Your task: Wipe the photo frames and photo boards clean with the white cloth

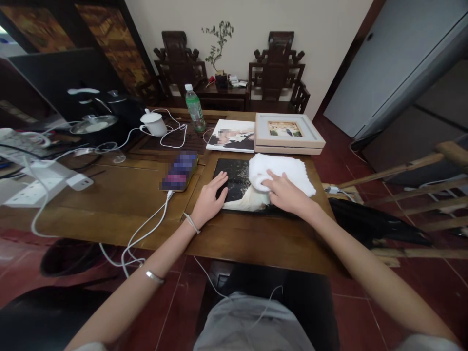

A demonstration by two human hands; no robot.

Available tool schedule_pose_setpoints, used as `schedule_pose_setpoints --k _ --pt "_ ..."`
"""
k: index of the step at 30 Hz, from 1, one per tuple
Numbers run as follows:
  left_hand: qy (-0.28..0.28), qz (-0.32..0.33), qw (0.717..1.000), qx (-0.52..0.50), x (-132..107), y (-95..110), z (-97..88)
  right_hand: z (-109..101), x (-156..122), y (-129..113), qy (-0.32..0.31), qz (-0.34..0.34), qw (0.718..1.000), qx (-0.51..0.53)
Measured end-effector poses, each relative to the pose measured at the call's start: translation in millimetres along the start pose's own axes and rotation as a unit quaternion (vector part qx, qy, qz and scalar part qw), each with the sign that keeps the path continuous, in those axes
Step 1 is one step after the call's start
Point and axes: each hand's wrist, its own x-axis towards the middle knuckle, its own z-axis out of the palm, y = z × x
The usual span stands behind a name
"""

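Note:
A dark photo panel [236, 183] lies flat on the wooden table [120, 200] in front of me. My left hand [210, 200] rests on its left edge with the fingers stretched flat. My right hand [283, 192] presses down on a white cloth [288, 170] that covers the panel's right part, the fingers curled onto the cloth's near edge.
Behind the panel lie a second photo print [232, 135] and a framed picture [288, 131]. A phone [179, 170] with a white cable, a green bottle [194, 108], a white cup [153, 123], power strips [40, 185] and cookware sit left. Two carved chairs stand at the wall.

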Motion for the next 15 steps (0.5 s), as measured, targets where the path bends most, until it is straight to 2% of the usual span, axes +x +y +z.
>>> schedule_pose_setpoints --k 5,9,12,15 --pt "-0.003 0.002 1.0 0.008 0.6 -1.1 -0.1 2.4 59.3 -18.6 0.039 0.01 0.999 0.007" --pt "-0.002 -0.007 1.0 0.022 0.4 -2.4 -0.6 6.2 93.0 -41.7 0.036 -0.032 0.998 0.031" --pt "-0.005 -0.005 1.0 0.029 0.3 -3.4 -0.8 7.7 102.0 -46.6 0.035 -0.044 0.998 0.036" --pt "-0.007 0.004 1.0 0.023 -0.1 -3.6 -0.9 8.7 93.4 -34.0 0.04 -0.046 0.998 0.035"
